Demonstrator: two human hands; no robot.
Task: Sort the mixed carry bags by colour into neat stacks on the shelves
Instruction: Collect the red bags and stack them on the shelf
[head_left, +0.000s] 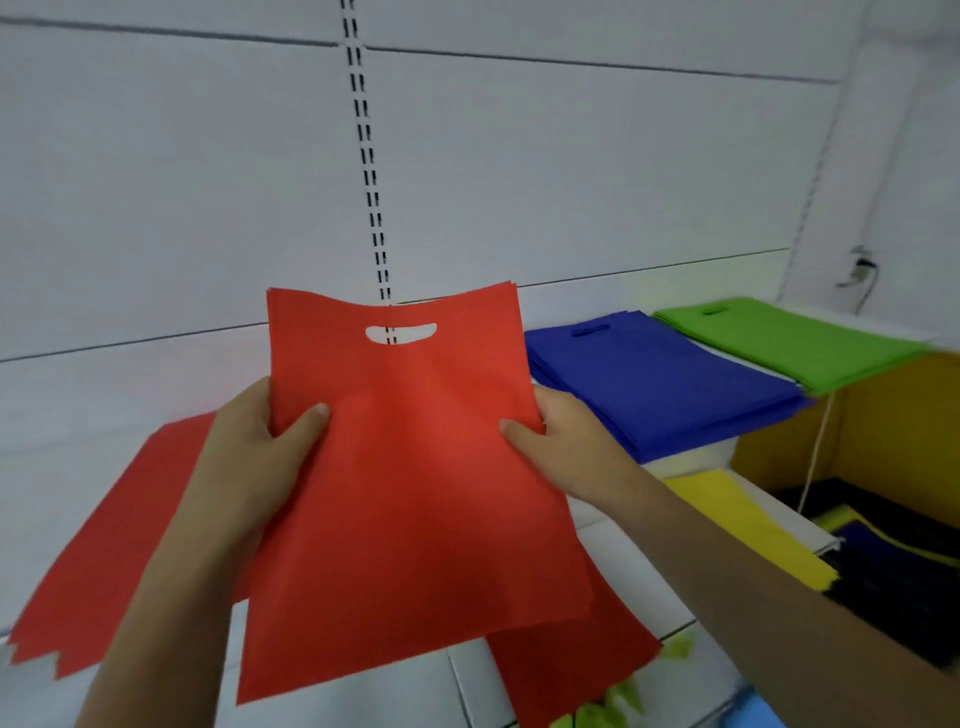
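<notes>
Both hands hold a red bag (410, 467) upright in front of the white shelving, seen from the head camera. Left hand (254, 452) pinches the bag's left edge, thumb across the front and fingers hidden behind; right hand (566, 447) pinches the right edge the same way, at about the same height. Neither hand is free. The bag's long axis runs up and down, cut-out handle at the top, lower edge hanging toward the person and tilted a little to the left.

Directly below and behind the held bag, a red stack (119, 540) lies flat on the shelf (467, 675), fanned unevenly, its corners stepping out at lower left and another red edge showing at lower right. It sits nearest the left hand and slightly left of the bag's centre. To the right along the same shelf, well apart from the red, lie a blue stack (660, 384) and beyond it a green stack (795, 343); a yellow bag (743, 525) lies nearer, just below the right forearm.

Judging by colour, the drop point is straight down and a touch left: the bag likely needs laying flat, handle end toward the wall, onto the red pile, which looks in need of squaring.
</notes>
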